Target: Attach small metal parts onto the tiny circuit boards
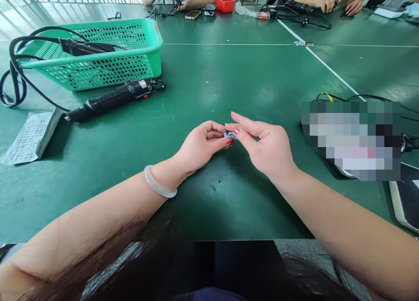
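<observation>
Dark hair hangs nearest the camera, across the bottom of the frame. Above it, at the centre, the left hand (204, 146) pinches a small grey part (230, 135) between thumb and fingers. The right hand (266, 146) meets it there, thumb and index fingertip closed at the part's right end, its other fingers extended. A pale bangle (159, 184) circles the left wrist. All this is over a green table (203, 91).

In the upper left of the frame, a black tool (114, 100) lies in front of a green basket (108, 68); a folded paper (29, 137) lies at far left. A red box (225, 5) stands at top centre.
</observation>
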`<state>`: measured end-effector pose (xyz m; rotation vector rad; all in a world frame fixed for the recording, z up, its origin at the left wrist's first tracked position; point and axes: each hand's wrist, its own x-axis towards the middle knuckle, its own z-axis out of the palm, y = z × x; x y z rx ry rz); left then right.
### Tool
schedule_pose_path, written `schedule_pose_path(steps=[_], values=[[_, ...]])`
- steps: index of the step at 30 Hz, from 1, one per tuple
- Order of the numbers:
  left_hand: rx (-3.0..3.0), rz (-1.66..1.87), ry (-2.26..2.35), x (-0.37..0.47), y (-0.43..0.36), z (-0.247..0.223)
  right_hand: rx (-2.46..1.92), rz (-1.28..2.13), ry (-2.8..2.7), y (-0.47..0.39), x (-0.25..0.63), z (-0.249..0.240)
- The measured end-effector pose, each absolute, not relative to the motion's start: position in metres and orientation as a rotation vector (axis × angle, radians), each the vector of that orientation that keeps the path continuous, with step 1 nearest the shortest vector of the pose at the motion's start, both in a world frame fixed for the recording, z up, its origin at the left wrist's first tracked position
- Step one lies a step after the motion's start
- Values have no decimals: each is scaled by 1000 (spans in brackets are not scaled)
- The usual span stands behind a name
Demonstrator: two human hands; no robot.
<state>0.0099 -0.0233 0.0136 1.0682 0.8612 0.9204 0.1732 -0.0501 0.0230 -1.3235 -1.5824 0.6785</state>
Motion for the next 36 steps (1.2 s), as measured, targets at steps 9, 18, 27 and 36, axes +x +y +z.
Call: schedule_pose_path(steps=[9,18,27,36], values=[[1120,981,861,9,-20,10,-1367,504,-1610,-43,179,19],[1358,1012,913,7,-21,9,-1399,348,-1814,-38,182,20],[1344,1002,908,8,-21,10,-1357,259,-1892,-39,182,21],[1205,972,892,9,-19,11,-1324,260,-1845,-41,182,22]])
